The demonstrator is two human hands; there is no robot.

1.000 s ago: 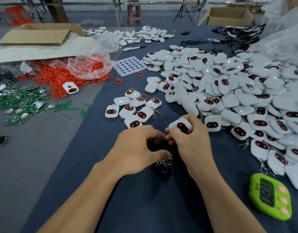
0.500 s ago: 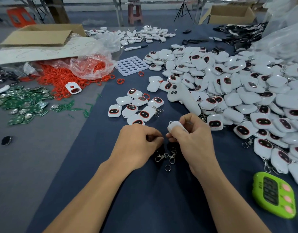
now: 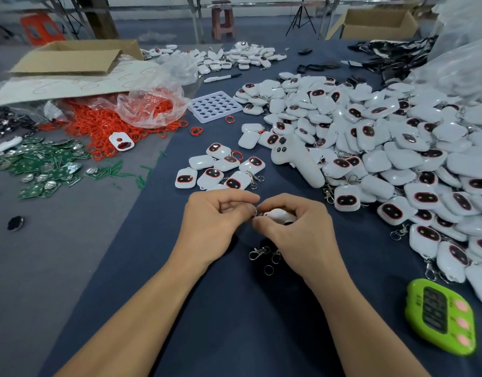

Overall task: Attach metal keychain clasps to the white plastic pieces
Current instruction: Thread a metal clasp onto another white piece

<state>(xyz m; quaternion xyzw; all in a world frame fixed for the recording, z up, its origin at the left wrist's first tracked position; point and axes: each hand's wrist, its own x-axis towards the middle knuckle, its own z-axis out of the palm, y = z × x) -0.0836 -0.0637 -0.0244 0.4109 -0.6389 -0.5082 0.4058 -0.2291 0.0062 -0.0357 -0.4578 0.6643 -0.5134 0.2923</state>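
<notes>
Clearly the attaching step itself is in hand, at the centre of the frame just below the middle; the right hand (image 3: 297,229) has its fingers curled round a white plastic piece (image 3: 279,214), of which only a rounded white edge shows between thumb and fingers; the left hand (image 3: 215,221), fingers bent inward, pinches between thumb and forefinger what looks like the ring of a metal clasp (image 3: 255,212), a small glint right where the two hands meet, touching the end of the piece; whether the ring has passed through the piece's loop cannot be told, since the fingers hide the joint. Just below the hands, on the dark blue cloth (image 3: 234,322), lie the spare clasps (image 3: 259,253) and a loose ring (image 3: 268,269); a small cluster of pieces (image 3: 220,170), some with clasps on, sits just above the hands; the big heap of white pieces (image 3: 384,148) fills the right of the frame, with a green timer (image 3: 441,317) at the lower right. By my judgement the next move calls for fine work; the ring must be worked fully round through the loop while the right hand keeps the piece steady; then the piece can go to the cluster, and a fresh piece and a spare clasp be taken up.
</notes>
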